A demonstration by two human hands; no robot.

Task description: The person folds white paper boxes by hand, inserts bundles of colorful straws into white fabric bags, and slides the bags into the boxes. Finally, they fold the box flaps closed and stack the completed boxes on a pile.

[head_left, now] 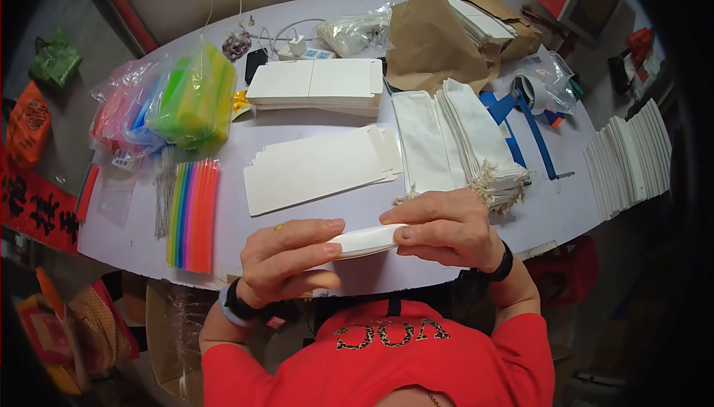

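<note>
Between my hands, just above the table's near edge, a small white paper box (364,242) is held at both ends, its side bulging slightly. My left hand (286,260) closes its fingertips on the left end. The right end is pinched by my right hand (451,230). Beyond my hands lies a fanned stack of flat white cartons (316,170). White cloth drawstring pouches (435,139) lie in piles past my right hand, their cord ends bunched near it.
Coloured plastic strips (195,217) and thin wires (165,197) lie at left, below bagged coloured sleeves (193,98). White cartons (316,83), a power strip (305,51) and a brown paper wrapper (439,46) are at the back. Blue straps (535,135) and stacked white boxes (628,158) are right.
</note>
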